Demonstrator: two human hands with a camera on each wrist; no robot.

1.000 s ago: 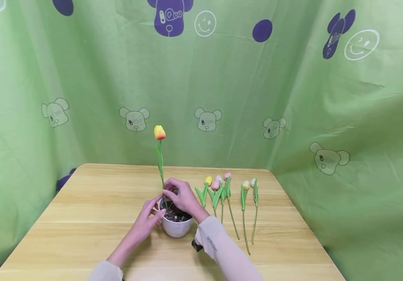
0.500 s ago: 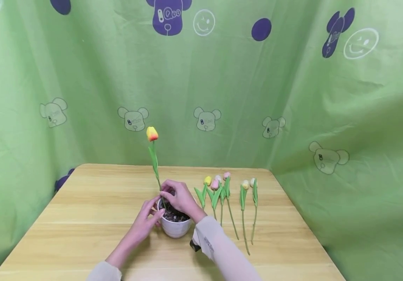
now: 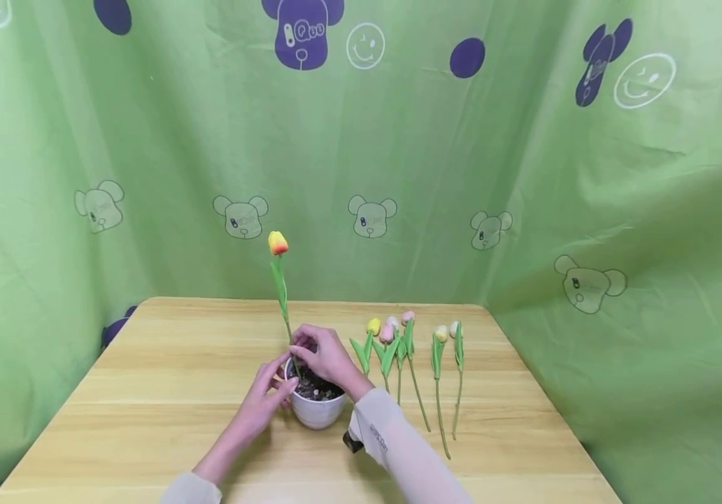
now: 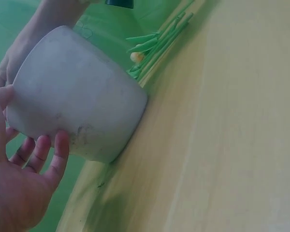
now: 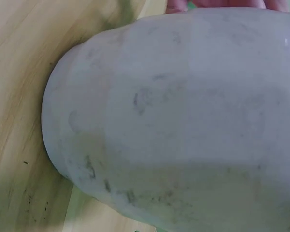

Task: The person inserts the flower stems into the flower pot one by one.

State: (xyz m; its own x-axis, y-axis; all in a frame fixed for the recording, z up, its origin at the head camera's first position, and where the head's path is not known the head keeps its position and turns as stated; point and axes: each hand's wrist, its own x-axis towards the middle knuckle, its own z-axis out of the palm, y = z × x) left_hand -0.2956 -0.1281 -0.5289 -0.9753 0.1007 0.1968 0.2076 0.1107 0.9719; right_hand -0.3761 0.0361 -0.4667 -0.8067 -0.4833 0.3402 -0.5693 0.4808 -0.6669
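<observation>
A white flower pot [image 3: 318, 414] with dark soil [image 3: 321, 389] stands on the table, and an artificial tulip [image 3: 278, 243] with a yellow and red head rises from its left side, tilted slightly left. My left hand [image 3: 262, 400] holds the pot's left side, thumb at the rim and fingers against the wall; the left wrist view shows those fingers on the grey-looking pot [image 4: 82, 96]. Over the soil, my right hand [image 3: 328, 357] pinches the tulip's lower stem. The stem's end is hidden in the soil. The right wrist view is mostly filled by the smudged pot wall [image 5: 183, 111].
Several artificial tulips lie to the right of the pot: a yellow one [image 3: 373, 327], pink ones such as this pink tulip [image 3: 387, 333], and pale ones such as this cream tulip [image 3: 441, 334]. A green printed curtain [image 3: 310, 154] surrounds the wooden table [image 3: 166, 392].
The tulip's head swung left and then came back a little to the right, and it now leans slightly left. Both hands stay at the pot.
</observation>
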